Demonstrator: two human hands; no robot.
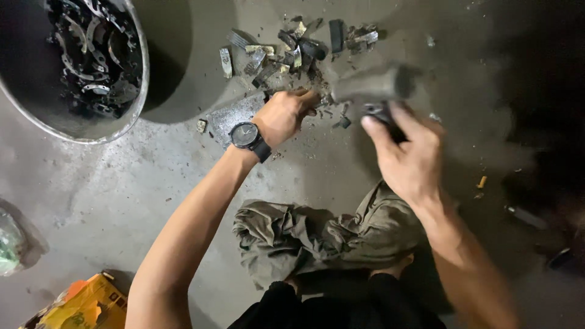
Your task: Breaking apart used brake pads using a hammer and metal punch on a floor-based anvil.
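Grey concrete floor [122,183] lies under both of your hands. Your left hand [286,113], with a round dark-faced wristwatch on a black strap [247,135] at the wrist, is curled down onto a flat grey metal plate [228,119] lying on the floor; its fingers are bent around something small, though what it is you cannot tell, since the fingers hide it. Your right hand [408,155] is clenched around a dark handle [381,116], and from it a blurred grey hammer head [372,82] stretches out just beyond the left hand's fingertips, above the floor.

Just past both hands lies a scatter of broken dark and pale-edged pieces [298,49], some flat, some curved, with dark crumbs around them. At the upper left stands a round metal basin [139,91], holding a heap of curved dark metal parts [91,55]. Near you, between your forearms, a crumpled olive-grey cloth [304,234] sits on the floor. At the lower left corner a yellow and orange carton [85,304] shows, and a small yellow stub [482,181] lies to the right of your right hand.
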